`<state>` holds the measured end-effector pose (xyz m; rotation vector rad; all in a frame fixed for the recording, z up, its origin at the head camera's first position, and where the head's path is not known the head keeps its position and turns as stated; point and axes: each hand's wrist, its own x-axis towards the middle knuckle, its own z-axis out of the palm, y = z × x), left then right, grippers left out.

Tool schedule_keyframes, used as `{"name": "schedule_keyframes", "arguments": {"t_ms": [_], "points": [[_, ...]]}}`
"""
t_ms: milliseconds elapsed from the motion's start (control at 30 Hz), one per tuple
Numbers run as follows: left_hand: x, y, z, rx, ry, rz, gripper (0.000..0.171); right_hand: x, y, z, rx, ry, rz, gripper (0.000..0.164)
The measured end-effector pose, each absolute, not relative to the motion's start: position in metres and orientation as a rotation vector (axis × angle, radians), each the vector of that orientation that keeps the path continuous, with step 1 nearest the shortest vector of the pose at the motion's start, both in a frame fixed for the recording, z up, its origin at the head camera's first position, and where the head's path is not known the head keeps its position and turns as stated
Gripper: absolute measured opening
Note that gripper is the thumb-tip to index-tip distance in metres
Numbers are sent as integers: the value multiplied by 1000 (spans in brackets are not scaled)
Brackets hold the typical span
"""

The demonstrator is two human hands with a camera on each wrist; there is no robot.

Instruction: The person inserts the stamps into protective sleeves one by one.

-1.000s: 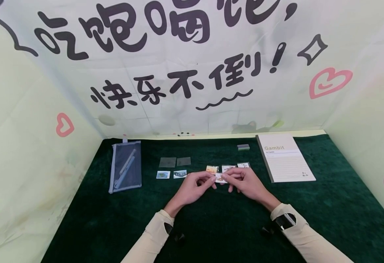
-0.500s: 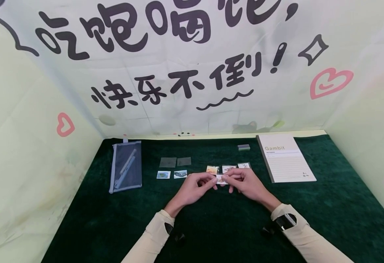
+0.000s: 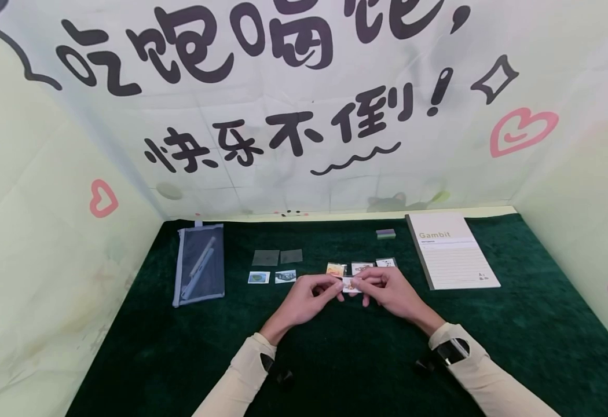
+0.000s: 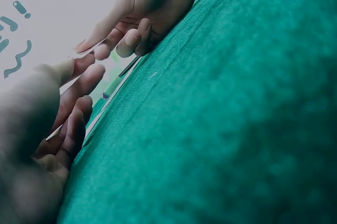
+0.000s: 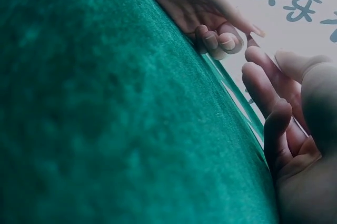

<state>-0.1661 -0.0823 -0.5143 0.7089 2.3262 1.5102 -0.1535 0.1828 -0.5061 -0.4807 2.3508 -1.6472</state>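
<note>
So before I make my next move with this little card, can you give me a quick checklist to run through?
1. Card gripped: ok. The left hand and right hand pinch the small picture card from opposite sides.
2. Card inside a sleeve: cannot tell; it is too small and partly covered by fingers.
3. Two loose cards on the left: ok, lying flat and apart from each other.
4. Clear sleeves: ok, two lie just behind those cards.
5. Row of three cards fully visible: not ok; the hands hide parts of it.
6. Notebook out of the way: ok, beyond the right hand.
</note>
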Motion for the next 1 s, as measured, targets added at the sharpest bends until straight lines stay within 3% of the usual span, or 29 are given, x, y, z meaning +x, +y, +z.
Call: {"name": "schedule_keyframes", "arguments": {"t_ms": [1000], "points": [[-166, -81, -515, 739, 2337, 1504, 20, -154, 182, -509, -482, 2366, -1619, 23]]}}
